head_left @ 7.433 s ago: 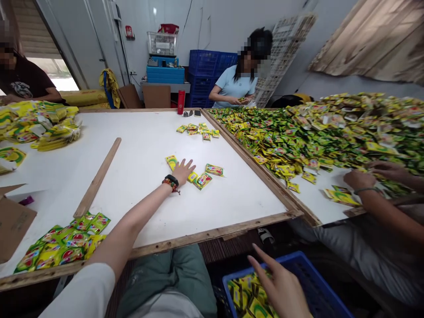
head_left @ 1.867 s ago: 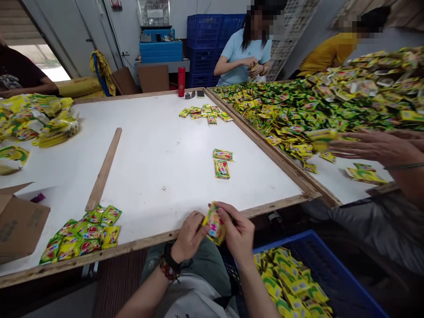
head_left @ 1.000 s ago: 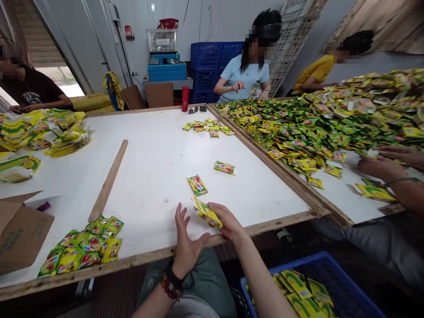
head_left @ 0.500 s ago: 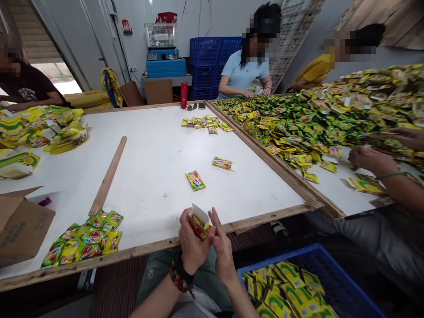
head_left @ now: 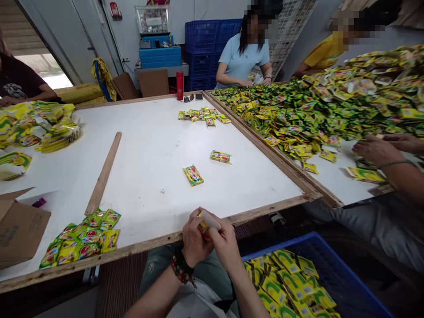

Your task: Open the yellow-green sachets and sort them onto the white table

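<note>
Just over the near table edge, my left hand [head_left: 196, 240] is wrapped round a small yellow and green carton [head_left: 204, 229]. My right hand [head_left: 225, 238] pinches the carton's pale top flap, its thumb pressed against it; most of the carton is hidden by my fingers. Beyond my hands, a similar small carton [head_left: 193, 175] lies flat on the white table [head_left: 152, 154]. Another carton [head_left: 221, 157] rests a little farther to the right. To my left is a pile of green and yellow sachets [head_left: 82, 238] by the table edge.
A wooden strip [head_left: 104, 172] lies on the table at left, near a cardboard box [head_left: 23, 229]. Low at right stands a blue crate [head_left: 318, 238] holding several yellow cartons. Sachets heap [head_left: 298, 115] on the adjoining table, where co-workers' hands [head_left: 380, 150] work. A red flask [head_left: 179, 86] stands behind.
My right hand, earlier spread beside the open carton, has closed onto its flap. The carton has turned in my left hand. The whole view has shifted slightly.
</note>
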Demonstrator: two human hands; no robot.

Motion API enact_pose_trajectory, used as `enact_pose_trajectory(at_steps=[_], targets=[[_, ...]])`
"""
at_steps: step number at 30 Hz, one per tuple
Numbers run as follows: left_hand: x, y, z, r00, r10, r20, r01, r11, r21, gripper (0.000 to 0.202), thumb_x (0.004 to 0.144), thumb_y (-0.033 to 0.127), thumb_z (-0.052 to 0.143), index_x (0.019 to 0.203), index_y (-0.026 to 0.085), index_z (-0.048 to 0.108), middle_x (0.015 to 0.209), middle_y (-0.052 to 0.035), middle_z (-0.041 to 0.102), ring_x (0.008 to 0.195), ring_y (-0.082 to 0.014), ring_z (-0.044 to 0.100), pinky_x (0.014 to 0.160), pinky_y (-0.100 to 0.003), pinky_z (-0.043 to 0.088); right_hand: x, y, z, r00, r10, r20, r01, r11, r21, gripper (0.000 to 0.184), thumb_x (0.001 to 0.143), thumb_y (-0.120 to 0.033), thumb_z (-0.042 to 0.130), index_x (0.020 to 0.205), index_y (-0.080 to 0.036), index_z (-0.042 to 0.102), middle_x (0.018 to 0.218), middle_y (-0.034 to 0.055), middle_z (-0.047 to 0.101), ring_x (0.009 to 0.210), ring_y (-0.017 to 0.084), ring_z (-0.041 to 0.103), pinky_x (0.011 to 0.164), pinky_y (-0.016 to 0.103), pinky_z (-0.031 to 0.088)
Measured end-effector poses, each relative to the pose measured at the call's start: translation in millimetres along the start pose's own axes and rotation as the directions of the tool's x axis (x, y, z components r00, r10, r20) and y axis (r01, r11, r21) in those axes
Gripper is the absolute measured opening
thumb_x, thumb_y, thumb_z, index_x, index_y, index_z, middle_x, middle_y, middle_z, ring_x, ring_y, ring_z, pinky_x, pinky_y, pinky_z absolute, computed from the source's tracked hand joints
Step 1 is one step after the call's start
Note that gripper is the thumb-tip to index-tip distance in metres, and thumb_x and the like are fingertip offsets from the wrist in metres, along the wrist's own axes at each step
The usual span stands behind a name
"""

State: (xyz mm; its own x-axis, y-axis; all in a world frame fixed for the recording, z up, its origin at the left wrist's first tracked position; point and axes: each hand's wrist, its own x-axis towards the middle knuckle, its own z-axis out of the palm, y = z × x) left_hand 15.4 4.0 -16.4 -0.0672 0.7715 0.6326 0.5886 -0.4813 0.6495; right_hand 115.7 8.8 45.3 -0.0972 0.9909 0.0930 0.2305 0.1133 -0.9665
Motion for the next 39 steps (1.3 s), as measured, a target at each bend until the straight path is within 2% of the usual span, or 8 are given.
enact_pose_trajectory(at_steps=[3, 6, 11, 15, 24, 28, 32, 39], targets=[[3.3, 0.0, -0.7, 0.981, -0.16, 0.109, 0.159, 0.987, 0.021, 0.057, 0.083, 0.032, 0.053, 0.133, 0.016, 0.031, 0.126, -0.0176, 0.053, 0.107, -0.0267, 0.061, 0.081, -0.039, 0.054, 6.0, -5.8, -2.4, 0.988, -0.145, 0.049, 0.148, 0.987, -0.068, 0.042, 0.087, -0.019, 0.046, 0.125, -0.02, 0.064, 0.122, 0.008, 0.068, 0.108, 0.024, 0.067, 0.089, 0.036, 0.055], [6.8, 0.3, -1.3, 0.953, -0.255, 0.167, 0.251, 0.967, 0.044, 0.039, 0.082, 0.03, 0.053, 0.118, 0.017, 0.044, 0.102, -0.012, 0.063, 0.084, -0.0247, 0.065, 0.069, -0.037, 0.053, 9.9, -5.9, -0.2, 0.956, -0.284, 0.071, 0.292, 0.941, -0.172, 0.036, 0.088, -0.024, 0.055, 0.121, -0.02, 0.067, 0.119, 0.0107, 0.07, 0.108, 0.025, 0.067, 0.091, 0.036, 0.055], [8.3, 1.3, -1.5, 0.933, -0.295, 0.209, 0.296, 0.955, 0.026, 0.042, 0.079, 0.03, 0.055, 0.116, 0.017, 0.041, 0.091, -0.0089, 0.062, 0.072, -0.0231, 0.062, 0.061, -0.034, 0.048, 14.7, -5.5, 0.0, 0.985, -0.17, -0.007, 0.164, 0.961, -0.225, 0.034, 0.092, -0.027, 0.051, 0.116, -0.011, 0.069, 0.097, 0.0107, 0.077, 0.064, 0.017, 0.072, 0.059, 0.025, 0.057], [5.2, -2.0, 0.2, 0.929, -0.31, 0.202, 0.308, 0.95, 0.039, 0.054, 0.077, 0.035, 0.058, 0.123, 0.016, 0.037, 0.096, -0.0103, 0.062, 0.076, -0.0239, 0.062, 0.064, -0.035, 0.048, 19.0, -9.2, -8.1, 0.987, -0.109, 0.117, 0.133, 0.966, -0.222, 0.036, 0.093, -0.026, 0.047, 0.119, -0.011, 0.067, 0.104, 0.009, 0.076, 0.08, 0.02, 0.074, 0.07, 0.027, 0.058], [7.1, -0.4, -3.9, 0.949, -0.245, 0.198, 0.263, 0.963, -0.066, 0.027, 0.087, 0.031, 0.044, 0.111, 0.018, 0.047, 0.094, -0.0091, 0.057, 0.079, -0.022, 0.059, 0.068, -0.036, 0.05, 7.5, -2.5, -8.0, 0.904, -0.289, 0.316, 0.399, 0.836, -0.377, 0.042, 0.098, -0.024, 0.038, 0.138, -0.019, 0.051, 0.109, 0.0138, 0.073, 0.093, 0.023, 0.072, 0.077, 0.033, 0.058], [9.4, 2.9, -12.4, 0.955, -0.065, 0.291, 0.155, 0.941, -0.3, 0.063, 0.081, 0.05, 0.059, 0.131, 0.018, 0.037, 0.121, -0.0143, 0.051, 0.111, -0.0289, 0.051, 0.088, -0.043, 0.048, -26.9, 3.4, -59.8, 0.976, -0.186, 0.116, 0.219, 0.791, -0.572, 0.039, 0.097, -0.029, 0.038, 0.125, -0.02, 0.063, 0.097, 0.0109, 0.077, 0.076, 0.021, 0.074, 0.064, 0.028, 0.059], [8.1, 4.0, -10.3, 0.96, -0.214, 0.179, 0.272, 0.854, -0.442, 0.039, 0.095, 0.046, 0.038, 0.121, 0.019, 0.047, 0.116, -0.0127, 0.052, 0.103, -0.0254, 0.051, 0.087, -0.042, 0.045, -31.8, 8.9, -103.7, 0.981, -0.074, -0.181, -0.113, 0.543, -0.832, 0.036, 0.088, -0.042, 0.05, 0.106, -0.021, 0.074, 0.104, 0.0131, 0.075, 0.089, 0.031, 0.073, 0.068, 0.037, 0.058], [11.7, 6.6, -5.6, 0.822, -0.568, -0.041, 0.427, 0.663, -0.615, 0.043, 0.094, 0.055, 0.038, 0.114, 0.021, 0.053, 0.115, -0.0108, 0.053, 0.103, -0.0231, 0.053, 0.09, -0.038, 0.046, 117.5, 13.0, -2.2, 0.978, 0.207, -0.033, -0.162, 0.645, -0.747, 0.076, 0.082, -0.045, 0.062, 0.141, -0.004, 0.039, 0.144, 0.0248, 0.046, 0.135, 0.036, 0.04, 0.103, 0.043, 0.04]])
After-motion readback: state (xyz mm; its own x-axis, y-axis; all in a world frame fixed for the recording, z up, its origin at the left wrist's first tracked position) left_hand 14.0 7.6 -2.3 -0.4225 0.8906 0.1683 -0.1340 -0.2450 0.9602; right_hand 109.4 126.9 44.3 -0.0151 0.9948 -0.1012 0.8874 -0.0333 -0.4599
